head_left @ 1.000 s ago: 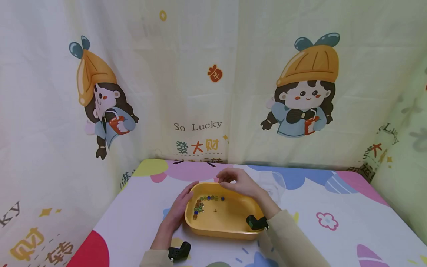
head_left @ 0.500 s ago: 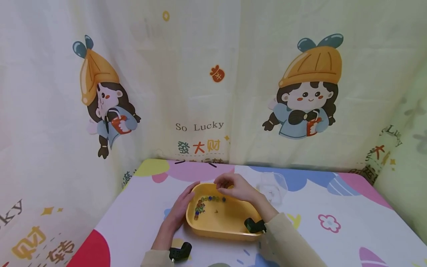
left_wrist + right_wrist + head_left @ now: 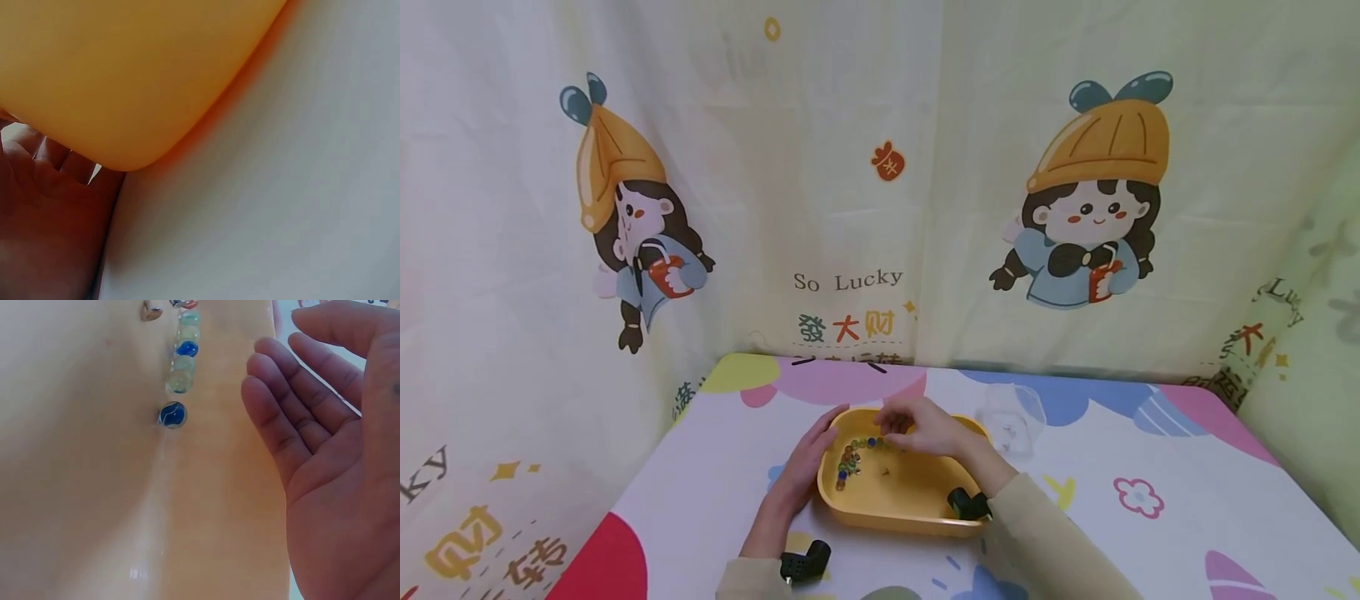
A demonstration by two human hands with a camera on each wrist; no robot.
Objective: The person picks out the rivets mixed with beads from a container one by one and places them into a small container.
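Inside the tray (image 3: 917,492), marbles (image 3: 842,475) are lying left and back; a container (image 3: 1013,435), seemingly, is sitting behind and right.

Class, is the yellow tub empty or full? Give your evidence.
Neither: marbles lie along two sides of the yellow tub, but much bare floor shows.

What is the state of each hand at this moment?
Left hand: open, touching the yellow tray.
Right hand: open, over the tray, nothing visibly held.
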